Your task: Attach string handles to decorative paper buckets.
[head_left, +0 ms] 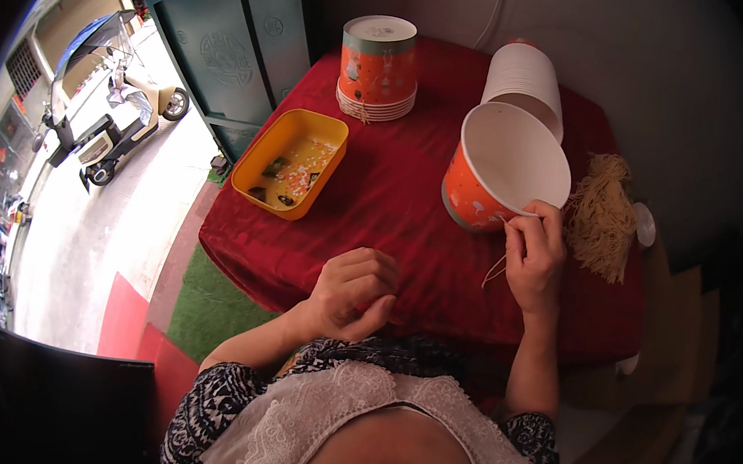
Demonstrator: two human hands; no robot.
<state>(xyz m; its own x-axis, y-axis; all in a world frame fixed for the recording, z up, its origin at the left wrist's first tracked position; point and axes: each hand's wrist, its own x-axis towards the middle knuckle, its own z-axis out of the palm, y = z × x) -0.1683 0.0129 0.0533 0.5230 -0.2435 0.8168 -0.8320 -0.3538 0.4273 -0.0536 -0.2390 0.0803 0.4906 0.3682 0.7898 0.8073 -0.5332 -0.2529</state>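
Note:
My right hand [536,249] pinches the rim of an orange paper bucket [464,187] with a white inside, which tilts with its mouth toward me. A thin string [492,275] hangs in a loop beside those fingers, near the bucket's lower side. My left hand [354,292] hovers over the table's front edge, apart from the bucket. Its fingers are curled in, and nothing shows in them. Just right of my right hand lies a bundle of beige strings [604,220].
On the red tablecloth [375,180] stand a yellow tub [244,183] with small bits inside, an upside-down stack of orange buckets [376,67], and a lying stack of white-sided buckets [523,74]. A clear round lid [643,225] is at the right. A green door [220,46] and a scooter [112,142] are left.

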